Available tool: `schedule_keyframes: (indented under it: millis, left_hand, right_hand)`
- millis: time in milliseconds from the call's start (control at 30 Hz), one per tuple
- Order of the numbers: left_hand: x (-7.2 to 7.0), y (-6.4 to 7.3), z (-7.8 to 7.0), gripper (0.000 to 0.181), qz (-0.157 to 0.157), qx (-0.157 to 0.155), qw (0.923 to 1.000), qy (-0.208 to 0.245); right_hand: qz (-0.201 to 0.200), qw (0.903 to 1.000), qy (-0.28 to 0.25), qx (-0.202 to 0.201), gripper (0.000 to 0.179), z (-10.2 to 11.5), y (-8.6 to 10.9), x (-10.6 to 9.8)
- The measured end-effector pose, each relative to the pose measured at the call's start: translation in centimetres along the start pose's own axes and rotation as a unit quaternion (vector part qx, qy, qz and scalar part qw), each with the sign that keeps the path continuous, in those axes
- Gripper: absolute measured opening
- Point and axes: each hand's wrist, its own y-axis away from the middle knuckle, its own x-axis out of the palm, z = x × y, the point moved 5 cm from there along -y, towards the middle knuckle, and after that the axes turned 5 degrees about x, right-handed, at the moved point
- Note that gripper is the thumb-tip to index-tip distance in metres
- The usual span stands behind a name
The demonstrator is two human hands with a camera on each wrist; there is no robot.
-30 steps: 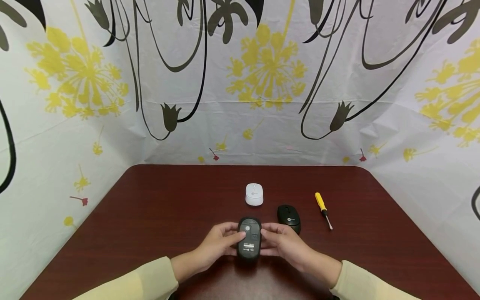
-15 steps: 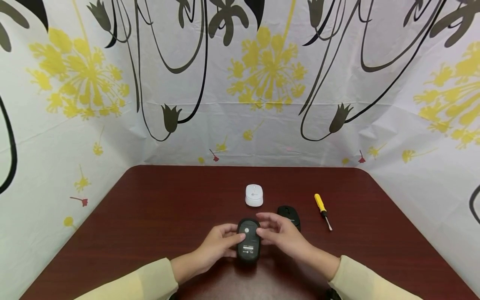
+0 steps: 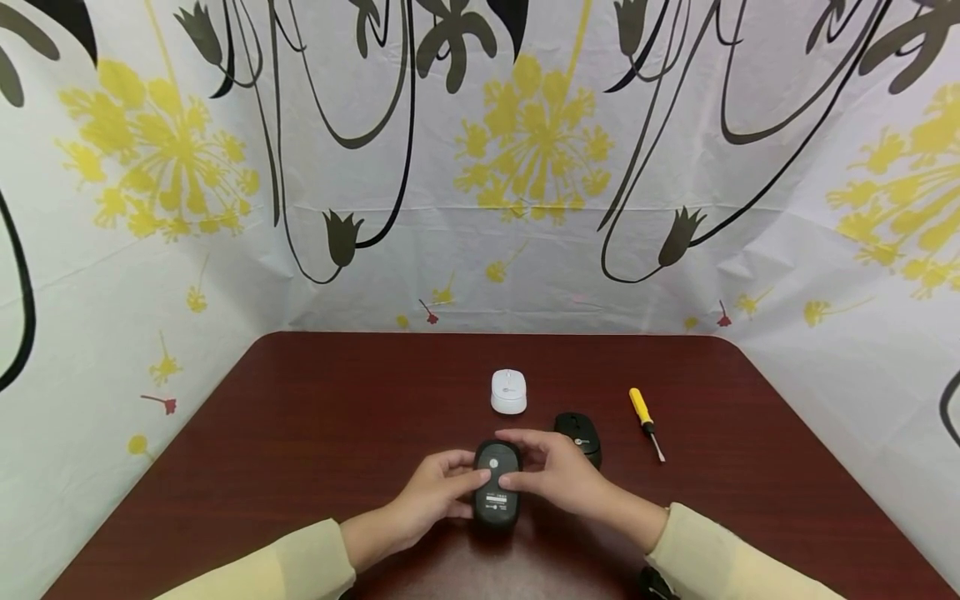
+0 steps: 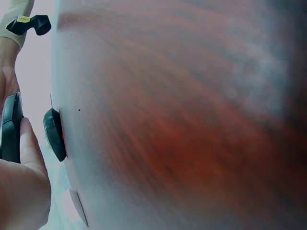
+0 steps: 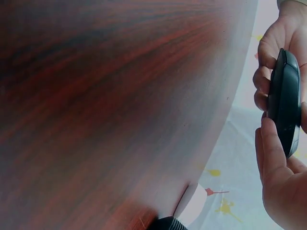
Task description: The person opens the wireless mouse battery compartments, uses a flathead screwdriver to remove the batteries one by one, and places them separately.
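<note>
A black computer mouse (image 3: pixel 495 502) is held bottom side up above the near middle of the table, its label facing the head camera. My left hand (image 3: pixel 429 492) grips its left side, thumb over the underside and fingers beneath. From the right, my right hand (image 3: pixel 562 477) pinches it, thumb on the underside and a finger reaching to the far end. The right wrist view shows the mouse (image 5: pixel 286 103) edge-on, with fingers of both hands along its top shell. A second black mouse (image 3: pixel 576 427) lies on the table just behind my right hand, partly hidden by it.
Farther back on the dark red table (image 3: pixel 360 400) stands a white mouse (image 3: pixel 508 392). To the right lies a yellow-handled screwdriver (image 3: pixel 645 421). A patterned white cloth (image 3: pixel 450 167) surrounds the table's back and sides.
My right hand lifted its fingers off the mouse's right side, then came back with the thumb on the underside and a finger at the far end. My left hand has kept its grip.
</note>
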Motion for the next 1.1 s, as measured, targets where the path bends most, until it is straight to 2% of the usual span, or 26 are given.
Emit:
schedule_keyframes:
  millis: [367, 733, 1100]
  left_hand:
    - [0.05, 0.04, -0.03, 0.041, 0.000, 0.003, 1.0000, 0.000]
    - [0.27, 0.14, 0.04, 0.039, 0.002, 0.008, 0.9999, 0.010]
    - [0.19, 0.10, 0.07, 0.041, 0.003, 0.009, 0.9999, 0.004]
  right_hand:
    - [-0.012, 0.9998, -0.005, 0.013, 0.051, -0.01, -0.03, -0.02]
    - [-0.016, 0.9994, 0.028, 0.008, 0.049, 0.27, 0.00, -0.01]
    - [-0.033, 0.9992, 0.022, 0.004, 0.050, -0.15, -0.07, -0.01]
